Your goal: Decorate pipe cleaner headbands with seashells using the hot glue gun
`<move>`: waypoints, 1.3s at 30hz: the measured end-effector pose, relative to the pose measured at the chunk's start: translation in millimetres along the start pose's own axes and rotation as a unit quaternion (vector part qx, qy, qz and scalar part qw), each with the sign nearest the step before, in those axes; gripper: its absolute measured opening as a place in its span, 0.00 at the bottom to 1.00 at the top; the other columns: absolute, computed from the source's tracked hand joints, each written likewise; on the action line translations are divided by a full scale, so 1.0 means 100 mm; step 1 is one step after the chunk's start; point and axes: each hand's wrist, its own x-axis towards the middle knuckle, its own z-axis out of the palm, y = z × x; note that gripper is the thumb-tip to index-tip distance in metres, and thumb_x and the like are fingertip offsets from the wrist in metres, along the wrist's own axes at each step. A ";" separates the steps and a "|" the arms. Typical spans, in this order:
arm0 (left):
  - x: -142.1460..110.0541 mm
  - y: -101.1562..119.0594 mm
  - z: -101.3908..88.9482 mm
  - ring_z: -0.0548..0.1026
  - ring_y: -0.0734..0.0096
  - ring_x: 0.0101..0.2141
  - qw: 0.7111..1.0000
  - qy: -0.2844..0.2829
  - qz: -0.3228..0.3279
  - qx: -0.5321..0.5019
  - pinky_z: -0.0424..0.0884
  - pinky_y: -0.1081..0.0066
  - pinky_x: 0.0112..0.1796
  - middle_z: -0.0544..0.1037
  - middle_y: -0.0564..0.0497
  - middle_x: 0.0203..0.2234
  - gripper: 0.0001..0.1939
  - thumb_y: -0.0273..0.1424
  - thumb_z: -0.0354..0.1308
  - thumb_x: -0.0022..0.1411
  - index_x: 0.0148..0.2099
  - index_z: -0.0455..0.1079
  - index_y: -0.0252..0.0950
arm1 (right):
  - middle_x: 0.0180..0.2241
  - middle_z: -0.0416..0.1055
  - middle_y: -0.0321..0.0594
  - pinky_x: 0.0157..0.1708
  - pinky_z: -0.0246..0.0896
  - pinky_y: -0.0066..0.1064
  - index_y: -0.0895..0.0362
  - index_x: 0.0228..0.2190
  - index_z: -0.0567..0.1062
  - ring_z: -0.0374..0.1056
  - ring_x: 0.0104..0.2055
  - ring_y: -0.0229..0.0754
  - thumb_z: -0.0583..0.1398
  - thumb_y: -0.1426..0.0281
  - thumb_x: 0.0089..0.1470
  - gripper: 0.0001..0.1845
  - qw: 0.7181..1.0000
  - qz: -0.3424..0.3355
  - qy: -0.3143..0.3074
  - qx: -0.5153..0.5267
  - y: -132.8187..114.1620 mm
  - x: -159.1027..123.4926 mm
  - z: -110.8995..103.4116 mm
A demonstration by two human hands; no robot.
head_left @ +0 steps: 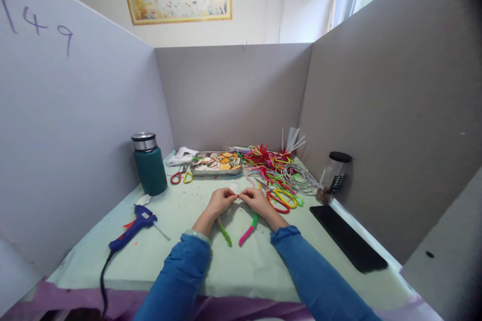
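My left hand [221, 202] and my right hand [257, 200] meet over the middle of the table, fingertips pinched together. A tiny dark red bit shows where they touch, too small to name. Below my left hand a fuzzy green pipe cleaner [225, 234] sticks out, tan higher up. A pink and green pipe cleaner [248, 233] comes out below my right hand. Their upper ends are hidden, so whether the fingers hold them is unclear. Just behind the fingertips lies a small whitish round piece [233, 187]. Red and yellow scissors [282, 200] lie beside my right hand.
Blue glue gun [131, 228] and green bottle [150, 168] stand left. Behind are a metal tray [216, 172] of small pieces, other scissors [181, 177] and a heap of coloured pipe cleaners [267, 160]. A clear jar [336, 173] and black phone-like slab [348, 238] are right. Partitions surround the table.
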 end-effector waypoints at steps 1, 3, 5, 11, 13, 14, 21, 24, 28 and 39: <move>-0.01 0.01 -0.01 0.68 0.71 0.23 1.000 -0.001 0.003 0.006 0.59 0.73 0.26 0.73 0.51 0.19 0.14 0.40 0.58 0.49 0.29 0.73 0.32 | 0.22 0.69 0.37 0.28 0.57 0.29 0.59 0.23 0.74 0.64 0.27 0.39 0.60 0.63 0.48 0.11 1.000 0.000 -0.003 0.002 0.00 0.00 0.00; -0.02 0.03 -0.02 0.67 0.71 0.23 1.000 -0.012 0.008 0.009 0.59 0.73 0.26 0.73 0.51 0.19 0.14 0.40 0.58 0.49 0.28 0.73 0.32 | 0.23 0.70 0.37 0.28 0.56 0.29 0.58 0.24 0.75 0.63 0.27 0.39 0.60 0.63 0.48 0.11 1.000 0.002 -0.011 0.003 -0.01 -0.01 0.00; -0.02 0.04 -0.03 0.67 0.72 0.22 1.000 -0.024 0.007 0.003 0.59 0.73 0.26 0.73 0.52 0.18 0.14 0.40 0.58 0.48 0.27 0.73 0.32 | 0.23 0.70 0.37 0.28 0.56 0.29 0.58 0.24 0.75 0.63 0.26 0.39 0.61 0.63 0.48 0.11 1.000 0.000 -0.019 0.001 -0.02 -0.01 0.00; -0.03 0.04 -0.01 0.64 0.74 0.20 0.999 -0.037 -0.017 -0.034 0.57 0.74 0.24 0.71 0.53 0.17 0.16 0.42 0.58 0.48 0.28 0.72 0.32 | 0.21 0.67 0.35 0.28 0.55 0.29 0.59 0.22 0.74 0.61 0.25 0.38 0.61 0.63 0.48 0.12 1.000 -0.006 -0.019 0.014 -0.05 -0.02 -0.02; -0.03 0.05 -0.01 0.62 0.76 0.19 0.997 -0.046 -0.031 -0.053 0.56 0.74 0.22 0.72 0.53 0.18 0.17 0.43 0.58 0.48 0.30 0.71 0.32 | 0.21 0.67 0.35 0.28 0.55 0.29 0.59 0.22 0.74 0.61 0.25 0.38 0.61 0.62 0.47 0.12 1.000 -0.005 -0.015 0.025 -0.04 -0.02 -0.02; -0.04 0.05 -0.01 0.61 0.77 0.18 0.996 -0.052 -0.037 -0.062 0.55 0.74 0.21 0.72 0.53 0.19 0.18 0.44 0.58 0.49 0.31 0.71 0.31 | 0.21 0.67 0.35 0.27 0.55 0.29 0.59 0.22 0.73 0.61 0.25 0.37 0.61 0.62 0.47 0.12 0.999 -0.004 -0.013 0.030 -0.04 -0.01 -0.02; -0.05 0.10 -0.03 0.58 0.78 0.17 0.995 -0.050 -0.049 -0.069 0.53 0.74 0.21 0.70 0.54 0.17 0.21 0.47 0.56 0.50 0.30 0.71 0.31 | 0.21 0.65 0.34 0.27 0.54 0.29 0.59 0.23 0.73 0.60 0.25 0.37 0.60 0.61 0.46 0.13 0.999 0.005 0.007 0.048 0.00 0.02 -0.03; -0.03 0.08 -0.06 0.60 0.76 0.18 0.998 0.005 -0.030 -0.051 0.54 0.74 0.22 0.68 0.54 0.15 0.20 0.47 0.56 0.50 0.26 0.71 0.33 | 0.23 0.67 0.35 0.26 0.55 0.29 0.58 0.27 0.74 0.61 0.25 0.38 0.60 0.58 0.47 0.15 0.998 0.007 0.010 0.068 0.00 0.02 -0.02; 0.00 0.06 -0.13 0.62 0.74 0.19 0.995 0.077 -0.039 -0.045 0.55 0.73 0.23 0.66 0.55 0.14 0.18 0.44 0.55 0.51 0.27 0.72 0.33 | 0.24 0.68 0.36 0.27 0.56 0.30 0.58 0.33 0.75 0.62 0.26 0.39 0.60 0.58 0.48 0.17 0.997 0.012 0.034 0.071 0.01 0.02 -0.01; -0.03 0.14 -0.12 0.61 0.77 0.18 0.977 0.104 -0.039 -0.180 0.57 0.75 0.19 0.70 0.53 0.22 0.29 0.53 0.55 0.51 0.41 0.71 0.31 | 0.18 0.64 0.32 0.23 0.54 0.28 0.57 0.30 0.72 0.59 0.21 0.37 0.57 0.57 0.52 0.15 0.990 -0.007 0.102 0.094 0.10 0.07 -0.04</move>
